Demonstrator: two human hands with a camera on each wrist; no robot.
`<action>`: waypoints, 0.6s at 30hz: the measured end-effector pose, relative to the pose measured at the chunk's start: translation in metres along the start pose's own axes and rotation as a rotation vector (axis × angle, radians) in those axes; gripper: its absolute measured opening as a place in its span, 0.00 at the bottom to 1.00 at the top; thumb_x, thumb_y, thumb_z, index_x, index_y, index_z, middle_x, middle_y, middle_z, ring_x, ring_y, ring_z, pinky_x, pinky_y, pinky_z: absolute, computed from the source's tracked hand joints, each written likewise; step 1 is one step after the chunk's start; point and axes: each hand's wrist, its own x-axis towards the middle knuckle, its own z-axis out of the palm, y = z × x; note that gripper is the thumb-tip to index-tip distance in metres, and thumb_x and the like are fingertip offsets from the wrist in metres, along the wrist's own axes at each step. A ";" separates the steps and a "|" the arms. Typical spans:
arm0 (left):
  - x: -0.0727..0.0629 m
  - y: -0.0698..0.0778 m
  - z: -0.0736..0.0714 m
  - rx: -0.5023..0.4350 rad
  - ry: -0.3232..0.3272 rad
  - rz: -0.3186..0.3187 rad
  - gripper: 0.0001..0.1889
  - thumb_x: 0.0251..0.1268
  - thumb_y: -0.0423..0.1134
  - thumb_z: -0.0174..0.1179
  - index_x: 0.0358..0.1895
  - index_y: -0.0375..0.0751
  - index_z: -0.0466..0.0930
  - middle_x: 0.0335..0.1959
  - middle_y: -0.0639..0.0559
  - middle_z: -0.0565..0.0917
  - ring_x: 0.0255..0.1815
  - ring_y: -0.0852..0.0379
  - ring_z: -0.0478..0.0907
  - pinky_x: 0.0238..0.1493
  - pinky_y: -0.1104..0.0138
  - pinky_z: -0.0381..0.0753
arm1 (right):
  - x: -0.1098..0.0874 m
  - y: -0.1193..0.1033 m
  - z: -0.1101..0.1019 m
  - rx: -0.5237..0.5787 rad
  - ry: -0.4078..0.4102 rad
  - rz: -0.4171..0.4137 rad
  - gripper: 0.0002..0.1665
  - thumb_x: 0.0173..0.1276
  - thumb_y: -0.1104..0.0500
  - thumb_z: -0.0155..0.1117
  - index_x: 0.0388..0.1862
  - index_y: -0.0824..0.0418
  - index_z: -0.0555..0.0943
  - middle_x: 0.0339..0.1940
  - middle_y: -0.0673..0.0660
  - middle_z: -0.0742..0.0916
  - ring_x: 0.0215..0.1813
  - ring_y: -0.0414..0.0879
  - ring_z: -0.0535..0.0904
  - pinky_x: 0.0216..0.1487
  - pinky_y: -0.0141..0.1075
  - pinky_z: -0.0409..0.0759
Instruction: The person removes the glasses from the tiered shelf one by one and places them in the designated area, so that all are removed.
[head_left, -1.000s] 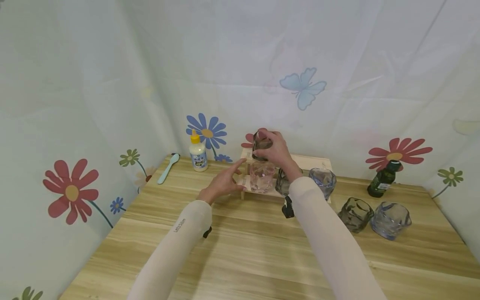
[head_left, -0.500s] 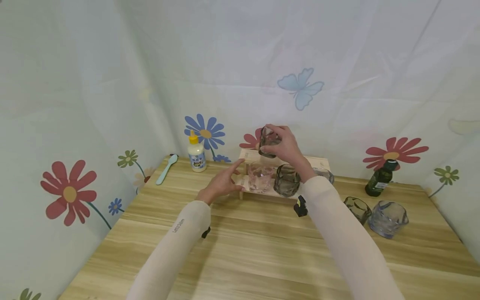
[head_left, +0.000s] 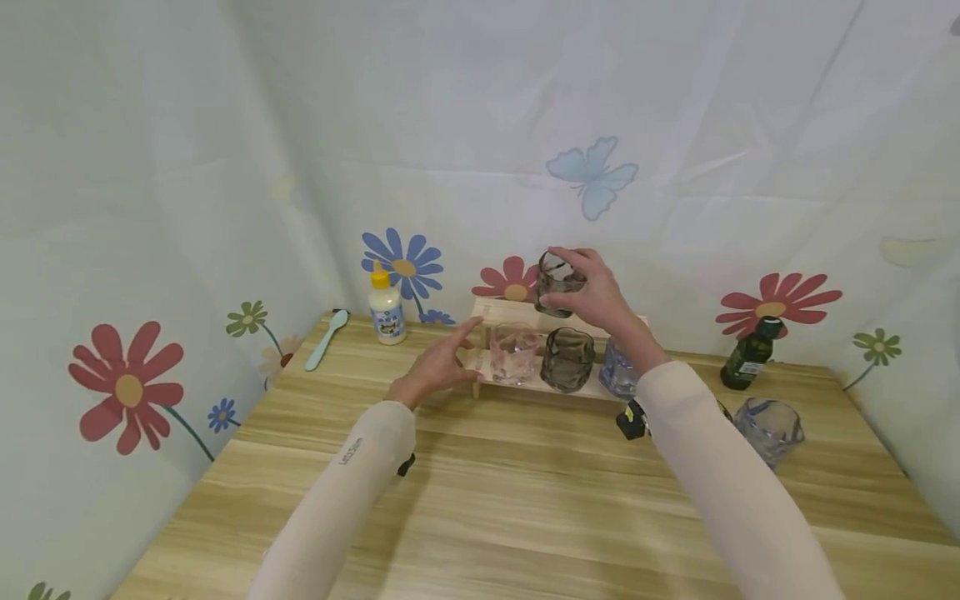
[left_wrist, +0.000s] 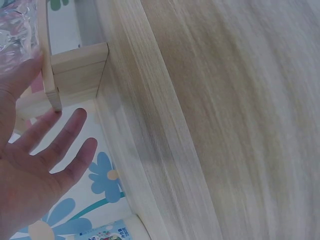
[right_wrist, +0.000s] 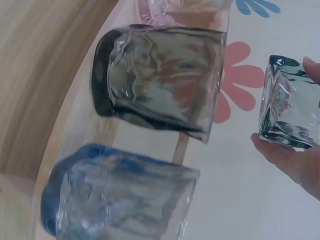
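Evidently upright, the dark glass [head_left: 553, 279] was just right of frame centre, pinched in the right hand [head_left: 602, 297] above the wooden rack [head_left: 510, 314]; contact beneath it was unclear. The left hand [head_left: 435, 364], lower and farther left, touched the rack's left end, fingers spread.

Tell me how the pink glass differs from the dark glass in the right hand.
The pink glass is pale; the dark glass is smoky grey. The pink glass stands on the lower shelf; the dark glass is gripped by the right hand. Both are see-through, with uneven sides.
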 end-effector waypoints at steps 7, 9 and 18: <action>-0.001 -0.001 0.000 0.005 -0.005 0.005 0.54 0.54 0.45 0.76 0.80 0.64 0.47 0.65 0.41 0.79 0.44 0.47 0.85 0.50 0.52 0.83 | -0.017 0.001 -0.016 -0.052 0.017 -0.004 0.45 0.63 0.54 0.74 0.77 0.53 0.65 0.76 0.66 0.64 0.72 0.66 0.65 0.67 0.64 0.68; 0.000 -0.001 0.000 0.006 -0.004 0.003 0.55 0.54 0.46 0.76 0.80 0.65 0.47 0.65 0.42 0.79 0.44 0.47 0.85 0.50 0.52 0.82 | -0.022 0.003 -0.022 -0.064 0.019 -0.004 0.46 0.62 0.55 0.74 0.77 0.53 0.65 0.75 0.67 0.64 0.71 0.66 0.65 0.66 0.64 0.68; 0.001 -0.002 0.000 0.002 -0.006 -0.005 0.55 0.53 0.46 0.76 0.80 0.66 0.47 0.66 0.42 0.78 0.46 0.46 0.85 0.52 0.51 0.82 | -0.048 0.018 -0.049 -0.113 0.025 0.008 0.46 0.64 0.55 0.74 0.78 0.54 0.63 0.74 0.69 0.65 0.69 0.68 0.65 0.63 0.66 0.68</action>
